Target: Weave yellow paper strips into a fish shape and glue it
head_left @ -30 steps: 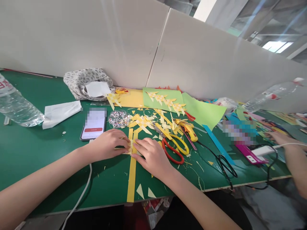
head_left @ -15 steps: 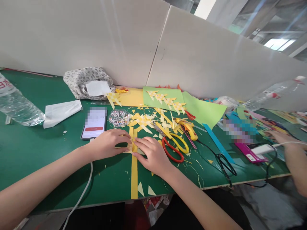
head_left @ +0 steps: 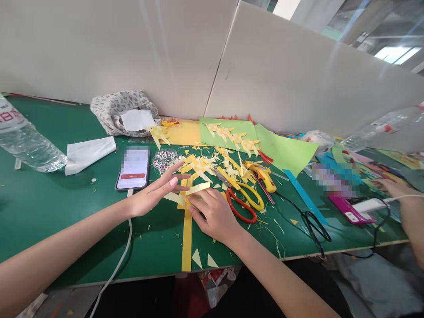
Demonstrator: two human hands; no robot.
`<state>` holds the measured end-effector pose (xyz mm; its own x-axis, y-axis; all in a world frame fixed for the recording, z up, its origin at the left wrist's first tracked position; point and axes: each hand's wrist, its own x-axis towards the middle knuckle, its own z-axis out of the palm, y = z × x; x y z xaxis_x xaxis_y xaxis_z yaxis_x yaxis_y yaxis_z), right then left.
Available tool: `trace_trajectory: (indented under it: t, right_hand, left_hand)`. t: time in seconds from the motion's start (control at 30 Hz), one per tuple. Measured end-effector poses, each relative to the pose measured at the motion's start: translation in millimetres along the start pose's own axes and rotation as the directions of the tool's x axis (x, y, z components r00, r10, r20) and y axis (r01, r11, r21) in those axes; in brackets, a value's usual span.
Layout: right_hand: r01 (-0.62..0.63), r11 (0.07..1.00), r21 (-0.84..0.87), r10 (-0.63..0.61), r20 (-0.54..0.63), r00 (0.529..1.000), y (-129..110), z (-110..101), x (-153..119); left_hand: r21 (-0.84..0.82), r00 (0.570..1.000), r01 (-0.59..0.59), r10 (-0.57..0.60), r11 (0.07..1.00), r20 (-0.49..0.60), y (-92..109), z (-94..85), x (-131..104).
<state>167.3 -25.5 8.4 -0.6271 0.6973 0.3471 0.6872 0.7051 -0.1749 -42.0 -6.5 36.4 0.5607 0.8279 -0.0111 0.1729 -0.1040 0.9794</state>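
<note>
Yellow paper strips (head_left: 187, 238) lie crossed over one another, the long one running down to the table's front edge. A pale strip (head_left: 198, 188) stands up from the crossing, and another pale strip (head_left: 174, 198) sticks out to the left. My right hand (head_left: 215, 212) rests on the right side of the crossing, its fingers and thumb pressed on the strips. At the upper left of the crossing, my left hand (head_left: 154, 194) has its fingers stretched out and apart, seemingly gripping nothing. Its fingertips partly cover the strips.
Scissors (head_left: 243, 207) and a yellow glue gun (head_left: 265, 179) lie to the right among paper scraps. A phone (head_left: 133, 170), a bead tray (head_left: 165, 160) and a water bottle (head_left: 29, 141) are on the left. Woven paper fish (head_left: 232, 137) lie behind. A co-worker's hand (head_left: 391, 187) is at far right.
My left hand has let go of the crossing and spread its fingers, moving slightly left. A pale strip now stands up by my right fingers, which stay on the crossing.
</note>
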Motion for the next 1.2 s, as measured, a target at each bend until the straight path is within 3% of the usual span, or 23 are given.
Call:
trace_trajectory:
  t: [0.1, 0.27, 0.43, 0.53, 0.6, 0.67, 0.7, 0.8, 0.9, 0.97, 1.03, 1.1, 1.13, 1.2]
  right_hand:
    - [0.008, 1.0, -0.03, -0.009, -0.051, 0.999, 0, 0, -2]
    - [0.035, 0.994, -0.106, -0.065, -0.296, 0.953, -2, -1, -9]
    - [0.063, 0.996, -0.057, -0.072, -0.174, 0.982, -3, -1, -5]
    - [0.029, 1.0, -0.011, -0.03, -0.109, 0.994, -2, 0, -2]
    - [0.022, 1.0, 0.005, -0.022, -0.11, 0.994, -1, 1, -2]
    - [0.021, 1.0, 0.012, -0.02, -0.122, 0.992, -1, 1, -2]
    - [0.02, 1.0, 0.015, -0.018, -0.124, 0.992, -1, 2, -2]
    - [0.017, 1.0, 0.018, -0.015, -0.113, 0.994, -1, 2, -1]
    - [0.011, 0.999, 0.033, -0.004, -0.219, 0.976, -1, 1, -3]
    - [0.002, 0.999, 0.05, 0.018, -0.403, 0.915, -2, -2, -6]
    - [0.005, 1.0, 0.024, 0.009, -0.573, 0.819, -3, -4, -11]
    - [0.043, 0.997, -0.07, -0.077, -0.626, 0.776, -4, -5, -15]
    - [0.073, 0.99, -0.121, -0.131, -0.597, 0.791, -4, -6, -16]
    - [0.142, 0.975, -0.17, -0.205, -0.444, 0.872, -5, -5, -15]
  left_hand:
    - [0.102, 0.996, -0.043, 0.035, 0.994, 0.076, -6, 0.1, -1]
    - [0.25, 0.979, -0.178, 0.145, 0.952, 0.142, -14, 1.0, -1]
    - [0.321, 0.982, -0.183, 0.157, 0.929, 0.107, -13, 3.7, -1]
    - [0.294, 0.976, -0.206, 0.217, 0.934, -0.006, -15, 3.0, 1]
    - [0.25, 0.952, -0.205, 0.252, 0.946, -0.175, -16, 0.7, 3]
    - [0.208, 0.926, -0.147, 0.209, 0.967, -0.316, -16, -2.0, 4]
    - [0.194, 0.928, -0.106, 0.167, 0.975, -0.333, -16, -3.2, 5]
    - [0.21, 0.976, -0.06, 0.102, 0.976, -0.194, -12, -3.8, 5]
    - [0.338, 0.987, -0.146, 0.158, 0.93, -0.006, -7, -1.3, 3]
    - [0.469, 0.97, -0.24, 0.222, 0.85, 0.095, -6, 0.2, 2]
    - [0.572, 0.937, -0.35, 0.293, 0.742, 0.193, -8, 0.8, 2]
    - [0.627, 0.898, -0.439, 0.347, 0.644, 0.272, -10, 0.7, 3]
    - [0.64, 0.883, -0.467, 0.363, 0.611, 0.297, -11, 0.6, 3]
    - [0.656, 0.867, -0.494, 0.381, 0.57, 0.322, -13, 0.4, 4]
